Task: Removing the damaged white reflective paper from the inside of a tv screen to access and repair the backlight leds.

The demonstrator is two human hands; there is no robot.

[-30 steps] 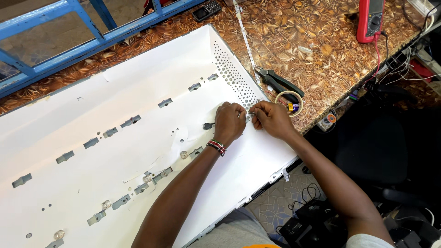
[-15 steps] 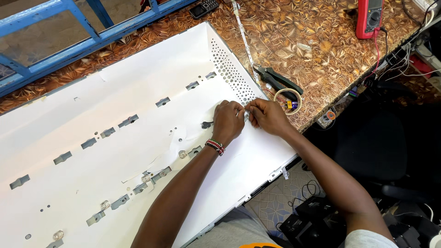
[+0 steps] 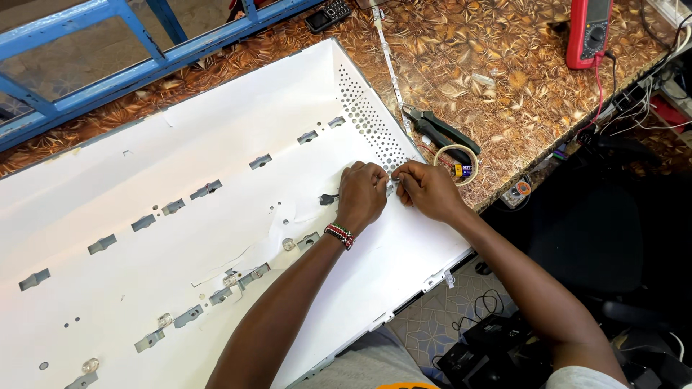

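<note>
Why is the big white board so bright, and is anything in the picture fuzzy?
In the head view, the white panel glares because even light bounces off it, so shadows under the left hand and right hand are faint; the whole view looks sharp, with no blur on the hands; the floor under the table is dark, and the wide lens bends the blue frame a little.

The left hand (image 3: 362, 194) and right hand (image 3: 427, 189) meet knuckle to knuckle, and their fingertips cover whatever small piece lies between them; it is too small to tell. The white panel (image 3: 216, 144) runs off the left and bottom edges. The red meter (image 3: 587, 32) is cut by the top edge, as is the phone (image 3: 328, 13). The things under the table (image 3: 504, 94) sit in dark clutter.
</note>
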